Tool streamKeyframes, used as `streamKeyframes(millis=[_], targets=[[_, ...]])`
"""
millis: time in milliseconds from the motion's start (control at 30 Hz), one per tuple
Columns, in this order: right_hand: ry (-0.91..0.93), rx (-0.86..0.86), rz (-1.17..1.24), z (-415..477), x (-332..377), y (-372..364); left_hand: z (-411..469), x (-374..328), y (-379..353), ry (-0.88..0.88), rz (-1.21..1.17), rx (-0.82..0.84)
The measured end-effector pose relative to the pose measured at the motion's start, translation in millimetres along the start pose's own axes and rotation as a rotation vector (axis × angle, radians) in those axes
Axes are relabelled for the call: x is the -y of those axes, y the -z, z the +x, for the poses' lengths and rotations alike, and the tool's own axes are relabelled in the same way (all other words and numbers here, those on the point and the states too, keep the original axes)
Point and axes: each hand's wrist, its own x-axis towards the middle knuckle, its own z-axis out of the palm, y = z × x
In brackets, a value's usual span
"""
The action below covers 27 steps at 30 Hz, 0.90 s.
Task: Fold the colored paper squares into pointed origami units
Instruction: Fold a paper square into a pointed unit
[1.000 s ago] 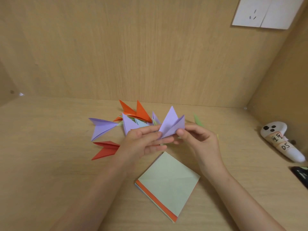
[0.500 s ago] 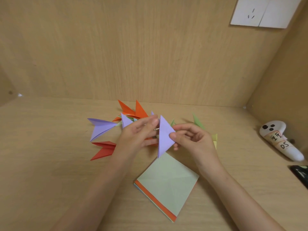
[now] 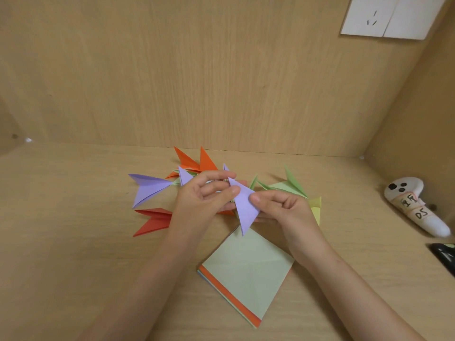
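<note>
Clerk: Surroundings first. What sits on the light wooden tabletop (image 3: 73, 254)?

Checker: Item one, white handheld controller (image 3: 416, 209) with a hand-lettered label, far right, near a black object (image 3: 443, 254) cut off by the frame edge. Item two, white wall socket plate (image 3: 384, 17), upper right on the wooden back panel (image 3: 197, 70). Item three, stack of square paper sheets (image 3: 246, 269), pale green on top with an orange edge showing, lying nearest the person.

Clerk: Folded pieces lying about?

Checker: At left, purple pointed unit (image 3: 150, 188) and red pointed unit (image 3: 154, 220). Behind, orange pointed units (image 3: 194, 161). At right, green pointed units (image 3: 288, 185) and a yellow folded piece (image 3: 316, 207). The left hand (image 3: 199, 205) hides the middle of that pile, and the right hand (image 3: 288, 210) covers part of the yellow piece.

Clerk: And the piece in work?

Checker: One lilac folded paper unit (image 3: 243, 205), a long narrow triangle, held above the table between both hands. Its flat face is turned to the camera. Its sharp tip points down toward the person and overlaps the stack's far corner in this view. Left thumb and bent fingers pinch its left edge. Right thumb and forefinger pinch its right edge, with the other right fingers curled in.
</note>
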Motion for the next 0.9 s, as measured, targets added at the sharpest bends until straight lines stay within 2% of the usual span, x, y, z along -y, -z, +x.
streamKeyframes(millis=[167, 367, 533, 900], targets=[[0.018, -0.013, -0.042, -0.7, 3.0, 0.9, -1.0, -1.8, -0.5, 0.014, 0.005, 0.021], [0.007, -0.024, -0.028, -1.4, 3.9, -0.3, -1.2, 0.2, -1.9, -0.004, 0.018, -0.076], [0.01, -0.049, -0.009, -0.8, 3.3, 1.9, -1.5, -0.1, -3.1, -0.001, 0.032, -0.097], [0.066, -0.02, -0.233, -1.6, 0.1, 2.3, -0.8, 3.1, 0.6, -0.14, 0.427, 0.022]])
